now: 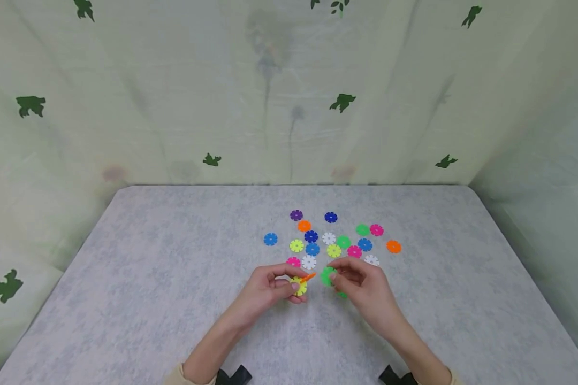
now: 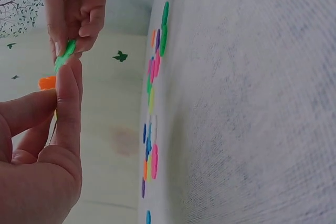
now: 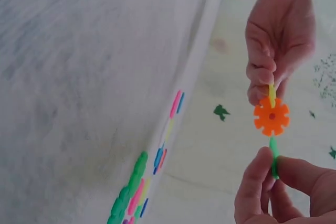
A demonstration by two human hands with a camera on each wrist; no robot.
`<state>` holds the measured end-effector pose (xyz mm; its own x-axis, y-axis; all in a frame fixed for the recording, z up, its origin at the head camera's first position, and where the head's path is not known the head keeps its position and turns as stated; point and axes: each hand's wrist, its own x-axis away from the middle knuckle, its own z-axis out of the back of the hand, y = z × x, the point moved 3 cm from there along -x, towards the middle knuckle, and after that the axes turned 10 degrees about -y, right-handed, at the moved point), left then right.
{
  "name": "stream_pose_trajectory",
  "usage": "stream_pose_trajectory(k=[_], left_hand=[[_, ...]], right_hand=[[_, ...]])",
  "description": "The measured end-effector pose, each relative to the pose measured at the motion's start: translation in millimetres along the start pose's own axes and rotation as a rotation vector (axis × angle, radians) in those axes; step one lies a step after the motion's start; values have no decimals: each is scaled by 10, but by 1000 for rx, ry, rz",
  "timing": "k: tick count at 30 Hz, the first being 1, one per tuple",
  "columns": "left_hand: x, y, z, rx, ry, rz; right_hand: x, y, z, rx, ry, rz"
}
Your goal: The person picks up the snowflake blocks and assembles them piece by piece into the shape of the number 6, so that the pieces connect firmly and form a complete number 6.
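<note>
My left hand [image 1: 268, 287] pinches a yellow notched plastic disc [image 1: 302, 289] between thumb and fingers. An orange notched disc [image 3: 279, 117] is slotted crosswise into the yellow one's edge. My right hand [image 1: 364, 287] pinches a green notched disc [image 1: 326, 276] by its edge. In the right wrist view the green disc stands edge-on beside the orange disc's rim, very close to it; whether they touch I cannot tell. Both hands are held above the table, facing each other. Another green disc [image 1: 342, 294] lies beneath my right hand, mostly hidden.
Loose notched discs lie scattered on the grey table [image 1: 173, 278] beyond my hands, among them a blue disc [image 1: 270, 239], a purple disc [image 1: 296, 215], a pink disc [image 1: 377, 230] and an orange one [image 1: 394, 246]. A pale curtain [image 1: 173, 107] with green bird shapes hangs behind the table.
</note>
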<state>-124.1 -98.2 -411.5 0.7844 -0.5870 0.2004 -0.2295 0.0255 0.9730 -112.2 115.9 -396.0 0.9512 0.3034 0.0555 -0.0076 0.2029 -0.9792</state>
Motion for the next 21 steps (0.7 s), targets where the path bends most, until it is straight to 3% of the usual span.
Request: stream_pose_trajectory(k=[9,21], left_hand=[[9,-16,-50,-51,-54,-51],[34,26,-99,-240,-16,-63]], right_hand=[[4,13,-51,-38,25,-19],[-3,36,-95,25,-15,-59]])
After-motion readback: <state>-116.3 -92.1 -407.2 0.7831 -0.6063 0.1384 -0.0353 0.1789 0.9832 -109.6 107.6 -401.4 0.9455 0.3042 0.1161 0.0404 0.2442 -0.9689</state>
